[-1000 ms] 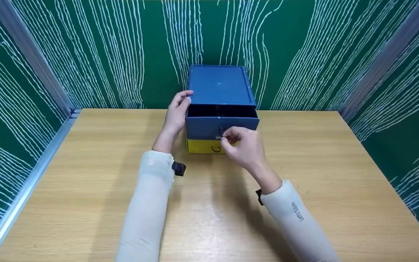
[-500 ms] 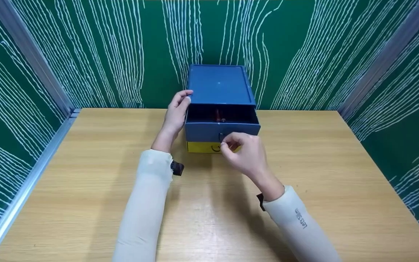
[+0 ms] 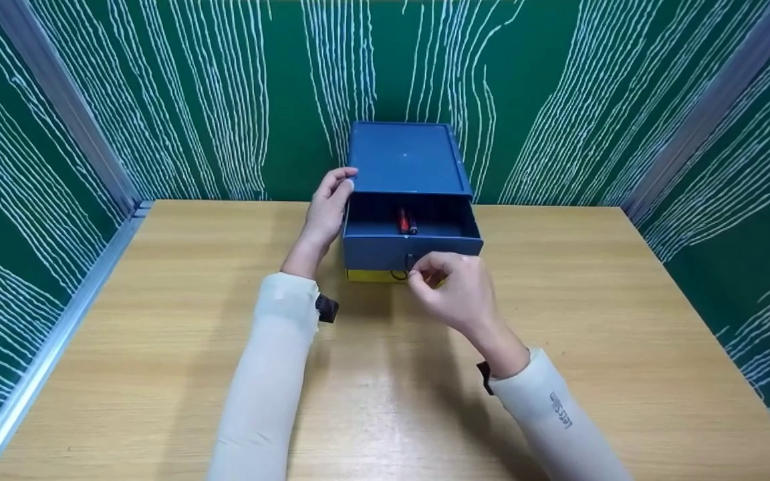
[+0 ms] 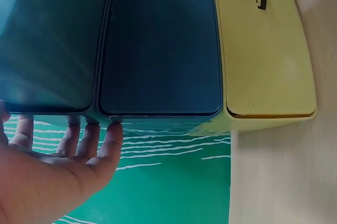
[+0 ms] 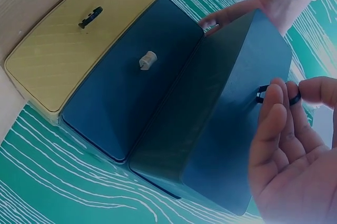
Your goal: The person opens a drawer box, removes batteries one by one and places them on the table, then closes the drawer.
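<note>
A small drawer cabinet (image 3: 404, 157) with a blue top stands at the back of the table. Its blue top drawer (image 3: 377, 254) is pulled partway out. Inside lie a red stick-like object (image 3: 403, 220) and a dark one (image 3: 413, 224) side by side. My right hand (image 3: 455, 290) pinches the black handle (image 5: 296, 98) on that drawer's front between thumb and finger. My left hand (image 3: 325, 210) rests against the cabinet's left side, fingers spread along it near the top edge. The right wrist view shows a dark blue middle drawer (image 5: 126, 92) with a white handle, shut.
At the bottom of the stack is a yellow drawer (image 4: 268, 55) with a black handle. The cabinet stands on a light wooden table (image 3: 184, 321). Green walls (image 3: 291, 100) with white wavy lines rise behind and on both sides, with grey metal posts (image 3: 77, 100) at the corners.
My right hand has drawn the top drawer further out toward me, so the red and dark objects inside now show. My left hand has stayed at the cabinet's side.
</note>
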`<state>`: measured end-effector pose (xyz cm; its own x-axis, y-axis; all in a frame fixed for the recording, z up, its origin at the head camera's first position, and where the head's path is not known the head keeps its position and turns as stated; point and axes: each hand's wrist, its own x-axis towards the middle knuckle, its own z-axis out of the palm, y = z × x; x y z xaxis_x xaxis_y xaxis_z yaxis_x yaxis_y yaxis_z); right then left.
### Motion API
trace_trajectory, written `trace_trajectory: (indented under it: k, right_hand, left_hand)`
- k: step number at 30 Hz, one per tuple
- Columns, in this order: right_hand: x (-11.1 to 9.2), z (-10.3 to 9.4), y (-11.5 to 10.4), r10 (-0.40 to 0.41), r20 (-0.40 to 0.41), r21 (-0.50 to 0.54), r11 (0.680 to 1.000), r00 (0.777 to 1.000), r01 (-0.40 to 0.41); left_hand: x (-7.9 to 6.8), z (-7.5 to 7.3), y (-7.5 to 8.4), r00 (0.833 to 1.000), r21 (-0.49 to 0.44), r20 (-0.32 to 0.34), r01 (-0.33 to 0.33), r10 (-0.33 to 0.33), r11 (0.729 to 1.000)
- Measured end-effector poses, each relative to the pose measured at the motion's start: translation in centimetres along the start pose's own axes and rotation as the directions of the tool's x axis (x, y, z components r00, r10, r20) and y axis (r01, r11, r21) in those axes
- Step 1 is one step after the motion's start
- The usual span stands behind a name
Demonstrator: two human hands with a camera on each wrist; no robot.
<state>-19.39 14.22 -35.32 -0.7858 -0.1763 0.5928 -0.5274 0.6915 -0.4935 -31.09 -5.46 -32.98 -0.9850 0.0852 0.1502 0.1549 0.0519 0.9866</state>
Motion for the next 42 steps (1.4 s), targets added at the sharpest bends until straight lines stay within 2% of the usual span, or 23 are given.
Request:
trace_trajectory:
  k: [8,14,21,24,27,34,42]
  right_hand:
    - [-0.6,-0.4,-0.3,-0.011,0.012,-0.015,1.000,1.000,0.011]
    - [-0.9,-0.6,-0.6,-0.015,0.020,-0.029,0.999,1.000,0.015]
    - [-1.2,-0.8,-0.8,-0.004,0.036,-0.037,0.999,0.999,0.006]
    - [-1.2,-0.8,-0.9,0.000,0.042,-0.035,0.999,0.999,0.001]
    - [-1.4,-0.7,-0.9,-0.004,0.053,-0.029,1.000,0.999,0.005]
    - [-1.7,-0.7,-1.1,0.002,0.065,-0.029,1.000,0.998,0.000]
    - [-2.0,-0.6,-1.0,-0.017,0.057,-0.044,0.999,0.998,0.020]
  left_hand:
    - [1.3,0.1,-2.0,0.998,0.003,-0.024,-0.051,0.051,0.999]
    - [1.4,0.0,-1.8,0.998,-0.007,-0.015,-0.058,0.058,0.998]
    - [0.1,0.2,-0.1,0.999,-0.007,-0.011,-0.040,0.040,0.999]
    - [0.0,0.2,0.2,0.999,0.003,-0.014,-0.038,0.038,0.999]
    - [0.1,0.1,0.0,0.999,0.007,-0.013,-0.033,0.033,0.999]
    - [1.3,-0.1,-1.8,0.999,0.017,-0.018,-0.043,0.043,0.999]
    - [1.3,0.2,-2.4,0.997,0.037,-0.033,-0.072,0.074,0.997]
